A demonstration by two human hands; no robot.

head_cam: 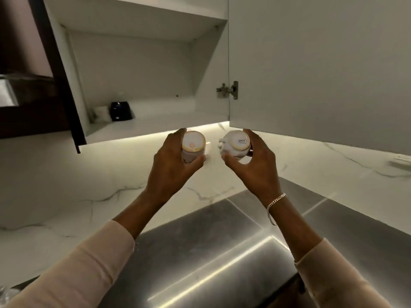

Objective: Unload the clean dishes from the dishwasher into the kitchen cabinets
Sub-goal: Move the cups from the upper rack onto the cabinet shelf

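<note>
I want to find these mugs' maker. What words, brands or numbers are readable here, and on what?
"SIST", rest unclear: base of the handled mug in the right hand.
Orange mark, too blurred to read: base of the tall cup in the left hand.
No other text visible.

Head camera, tilted up, close under open cabinet (pixel 142 63).

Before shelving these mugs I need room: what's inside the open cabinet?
On the lower shelf, a dark cup and a white item sit far left. The upper shelf's top is hidden.
</note>
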